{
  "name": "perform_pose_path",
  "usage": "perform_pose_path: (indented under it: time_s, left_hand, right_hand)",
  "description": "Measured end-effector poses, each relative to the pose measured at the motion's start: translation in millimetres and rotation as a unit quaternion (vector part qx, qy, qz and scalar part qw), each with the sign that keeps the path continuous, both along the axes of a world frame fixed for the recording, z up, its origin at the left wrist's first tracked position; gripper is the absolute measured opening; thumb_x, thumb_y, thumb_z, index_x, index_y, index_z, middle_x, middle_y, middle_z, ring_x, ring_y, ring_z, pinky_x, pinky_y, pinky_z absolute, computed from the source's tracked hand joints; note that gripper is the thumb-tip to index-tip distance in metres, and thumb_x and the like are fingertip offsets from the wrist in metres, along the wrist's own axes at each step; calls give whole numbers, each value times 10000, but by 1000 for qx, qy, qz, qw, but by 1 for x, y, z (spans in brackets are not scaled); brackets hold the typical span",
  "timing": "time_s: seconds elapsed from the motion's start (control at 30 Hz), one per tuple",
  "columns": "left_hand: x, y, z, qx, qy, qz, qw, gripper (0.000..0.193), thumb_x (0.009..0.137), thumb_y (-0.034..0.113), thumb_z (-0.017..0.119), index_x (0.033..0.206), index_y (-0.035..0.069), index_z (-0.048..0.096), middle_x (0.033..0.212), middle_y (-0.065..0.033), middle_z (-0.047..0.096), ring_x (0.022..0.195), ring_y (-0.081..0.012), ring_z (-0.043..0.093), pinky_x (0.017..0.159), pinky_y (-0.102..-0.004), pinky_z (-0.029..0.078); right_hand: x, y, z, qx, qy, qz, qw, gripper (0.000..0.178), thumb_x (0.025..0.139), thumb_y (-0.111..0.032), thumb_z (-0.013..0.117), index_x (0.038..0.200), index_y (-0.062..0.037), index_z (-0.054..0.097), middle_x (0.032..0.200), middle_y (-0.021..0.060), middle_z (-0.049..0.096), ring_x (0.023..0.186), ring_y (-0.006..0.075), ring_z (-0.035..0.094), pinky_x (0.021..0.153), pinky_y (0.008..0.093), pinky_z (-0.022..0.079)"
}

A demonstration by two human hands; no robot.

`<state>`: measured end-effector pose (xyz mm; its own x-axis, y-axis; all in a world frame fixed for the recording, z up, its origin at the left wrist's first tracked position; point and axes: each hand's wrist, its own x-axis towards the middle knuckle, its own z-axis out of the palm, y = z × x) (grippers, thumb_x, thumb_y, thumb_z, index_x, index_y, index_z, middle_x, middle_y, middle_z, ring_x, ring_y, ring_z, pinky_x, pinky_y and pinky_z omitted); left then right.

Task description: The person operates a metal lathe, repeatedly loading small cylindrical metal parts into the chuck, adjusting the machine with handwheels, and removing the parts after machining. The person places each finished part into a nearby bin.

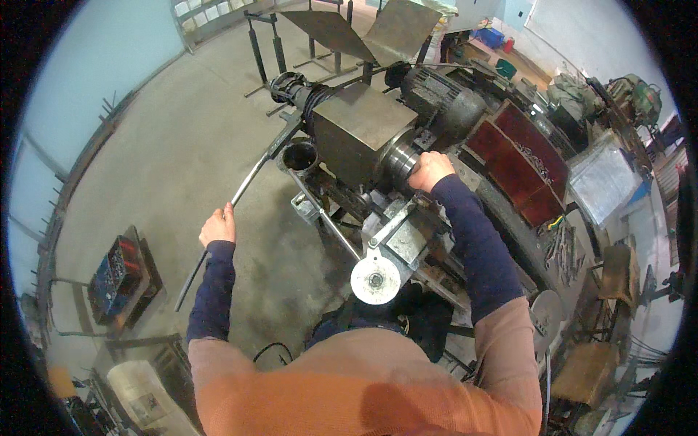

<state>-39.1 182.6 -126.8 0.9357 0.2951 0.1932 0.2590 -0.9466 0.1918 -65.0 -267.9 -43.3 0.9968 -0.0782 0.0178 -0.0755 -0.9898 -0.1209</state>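
My left hand [218, 225] is closed round a long metal lever [251, 176], which slants up to the left end of the lathe's headstock [363, 120]. The lever's dark lower end sticks out below my fist. At the headstock's other end is a shiny round spindle nose [401, 158]. My right hand [432, 171] is held against its front with the fingers curled in. Whatever lies between those fingers is hidden. Nearer my body, a white round dial or handwheel [375, 279] sits by the tool slide [400, 240]. A thin rod [331, 221] runs toward it.
An electric motor [443, 98] stands behind the headstock. To the right are a dark red panel [518, 163], several loose tools [563, 247] and a clear plastic sheet [602, 178]. A metal box [116, 280] sits on the floor at left. Bent sheet-metal plates [400, 33] stand on legs beyond.
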Motion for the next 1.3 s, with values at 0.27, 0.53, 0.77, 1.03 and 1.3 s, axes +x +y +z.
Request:
perform_pose_path:
  time_s: [0.27,0.53,0.77,1.03,1.3]
  left_hand:
    - [-1,-32,43,120,-1,-188,975,304,803,347,571,804,45,596,771,-145,635,743,-349,612,653,-415,475]
    - [-68,-235,93,-389,126,-628,662,232,867,212,534,843,-2,621,650,-77,612,579,-126,569,560,-284,441]
    - [-120,-294,69,-569,346,-596,450,309,926,218,461,805,-33,595,710,-88,613,673,-159,596,648,-287,475]
    - [-145,-291,50,-710,490,-420,283,291,917,248,469,926,-27,565,822,-136,616,705,-226,621,661,-332,504]
    - [-149,-303,44,-711,507,-395,287,323,920,269,449,909,-25,585,761,-132,617,688,-228,618,660,-337,505]
  right_hand:
    - [-83,2,27,87,-300,225,923,237,487,-147,624,700,-43,626,771,95,561,809,300,500,710,394,437]
    - [-178,34,41,136,-290,237,917,320,472,-102,620,776,-5,605,887,131,544,901,326,492,761,403,440]
    - [-229,22,38,160,-299,167,926,264,455,-74,613,716,-37,589,887,118,537,911,330,490,752,385,446]
    - [-241,24,14,323,-362,135,864,396,452,-1,564,842,-25,626,908,136,560,850,332,531,732,378,450]
    - [-247,19,1,352,-364,100,856,432,461,17,546,882,-9,638,915,149,562,839,317,532,727,359,449]
